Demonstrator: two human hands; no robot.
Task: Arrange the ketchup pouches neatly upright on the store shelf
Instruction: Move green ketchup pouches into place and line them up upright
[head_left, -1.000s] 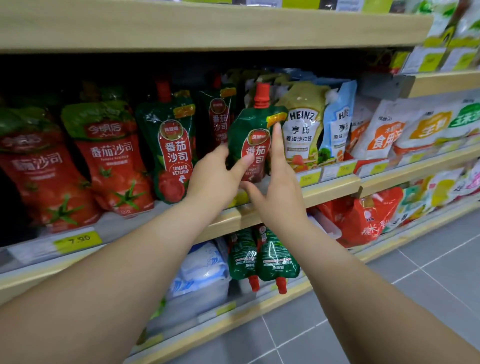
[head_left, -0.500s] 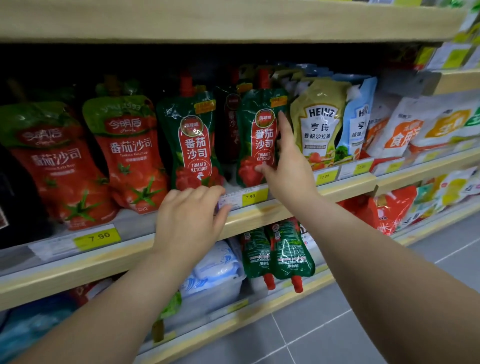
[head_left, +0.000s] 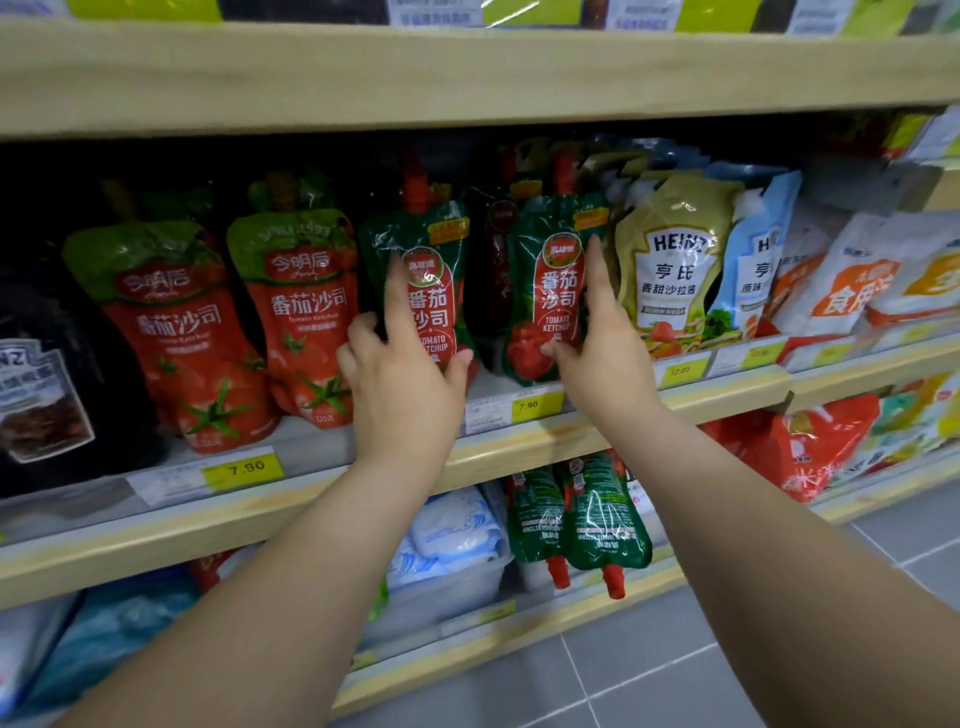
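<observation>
Centre right of the frame: one olive Heinz salad dressing pouch (head_left: 675, 265), upright. Just right of it: a light blue Heinz pouch (head_left: 753, 260). Far left: a black Heinz pouch (head_left: 47, 395). Lower centre: a clear plastic bin (head_left: 452, 577). Lower right: grey floor tiles (head_left: 675, 686).

Two bare arms and hands of a person, seen from the head camera

Both forearms are uncovered along all their visible length — no sleeve or cuff shows. The left hand (head_left: 402, 384) and the right hand (head_left: 605, 358) wear no glove, ring, watch or bracelet, and the wrists are plain too. The fingernails that can be seen look short and without polish — the picture is a little soft, so finer marks cannot be told.
</observation>
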